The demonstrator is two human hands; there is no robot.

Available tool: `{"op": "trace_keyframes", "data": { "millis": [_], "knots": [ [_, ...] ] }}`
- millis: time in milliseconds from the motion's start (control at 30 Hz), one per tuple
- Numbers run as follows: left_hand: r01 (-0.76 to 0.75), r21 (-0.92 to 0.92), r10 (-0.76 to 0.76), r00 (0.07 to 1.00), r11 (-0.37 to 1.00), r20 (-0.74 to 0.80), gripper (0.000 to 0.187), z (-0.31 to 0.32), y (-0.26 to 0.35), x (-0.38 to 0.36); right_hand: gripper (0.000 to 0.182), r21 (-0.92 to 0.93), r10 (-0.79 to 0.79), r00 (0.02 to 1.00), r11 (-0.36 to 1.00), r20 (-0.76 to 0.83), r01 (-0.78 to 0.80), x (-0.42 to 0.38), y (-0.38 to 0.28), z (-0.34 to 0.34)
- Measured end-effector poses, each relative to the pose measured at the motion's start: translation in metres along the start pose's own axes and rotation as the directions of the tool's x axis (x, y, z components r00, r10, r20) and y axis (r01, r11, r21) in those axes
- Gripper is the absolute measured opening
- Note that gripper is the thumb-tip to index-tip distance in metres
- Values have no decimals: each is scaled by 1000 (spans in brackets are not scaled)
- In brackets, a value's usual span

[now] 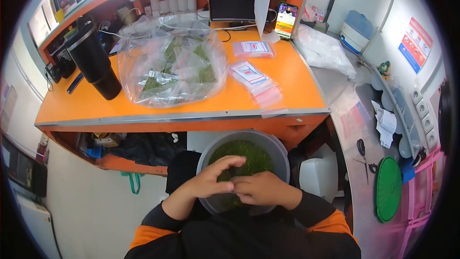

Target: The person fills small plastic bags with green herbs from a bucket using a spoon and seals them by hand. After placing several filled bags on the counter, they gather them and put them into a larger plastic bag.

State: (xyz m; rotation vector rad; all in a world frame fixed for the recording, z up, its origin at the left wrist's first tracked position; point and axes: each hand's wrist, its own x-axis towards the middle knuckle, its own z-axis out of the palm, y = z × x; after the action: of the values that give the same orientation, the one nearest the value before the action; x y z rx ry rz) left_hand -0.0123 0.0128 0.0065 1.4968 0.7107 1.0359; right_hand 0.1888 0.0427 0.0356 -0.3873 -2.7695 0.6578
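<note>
Both hands are over a grey tub (282, 151) between the person's legs, which holds a mass of fine green grass-like strands (254, 151). My left hand (208, 180) has its fingers stretched out and curved over the strands, the thumb apart from them and reaching to my right hand. My right hand (263, 189) is closed, its fingertips meeting at the left thumb; anything pinched there is hidden. On the orange desk ahead lies a large clear plastic bag (136, 86) with several smaller packs of green strands (206, 74) inside.
Stacks of small zip bags (249, 74) lie on the desk (297, 86), with a black tumbler (98, 64) at left. A phone (286, 20) leans at the back. On the right counter are scissors (362, 151) and a green round lid (388, 189). A white container (318, 177) stands beside the tub.
</note>
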Motion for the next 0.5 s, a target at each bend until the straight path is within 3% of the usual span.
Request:
{"op": "trace_keyframes", "data": {
  "millis": [33, 100, 200, 233, 267, 333, 400, 500],
  "knots": [
    [39, -24, -37, 996, 999, 79, 39, 0, 5, 1, 13, 21, -8, 999, 1000, -36, 9, 0, 1, 2],
    [197, 146, -231, 931, 970, 283, 52, -8, 9, 5, 14, 73, -13, 995, 997, -101, 20, -3, 4, 9],
    [221, 330, -333, 881, 918, 335, 45, -17, 3, 8, 14, 67, 51, 997, 997, -55, -48, -3, -4, 7],
    [184, 340, -288, 914, 922, 286, 40, -21, 5, 7, 13, 93, 63, 996, 994, -62, -57, -3, -4, 3],
    [207, 250, -263, 940, 946, 217, 40, -24, 5, 3, 13, 116, 60, 982, 992, -179, -39, -2, -3, -1],
    [143, 182, -165, 980, 973, 112, 57, -37, 7, -8, 11, 338, 215, 899, 938, -382, -81, -5, 5, -1],
    [-12, 147, 15, 1000, 989, -16, 69, -41, 11, -22, 15, 446, 507, 832, 813, -226, -374, -1, 1, -6],
    [-36, 60, 46, 981, 998, -188, 90, -32, 30, -42, 25, -22, 532, 828, 843, 177, -537, 12, 22, 36]
  ]
}}
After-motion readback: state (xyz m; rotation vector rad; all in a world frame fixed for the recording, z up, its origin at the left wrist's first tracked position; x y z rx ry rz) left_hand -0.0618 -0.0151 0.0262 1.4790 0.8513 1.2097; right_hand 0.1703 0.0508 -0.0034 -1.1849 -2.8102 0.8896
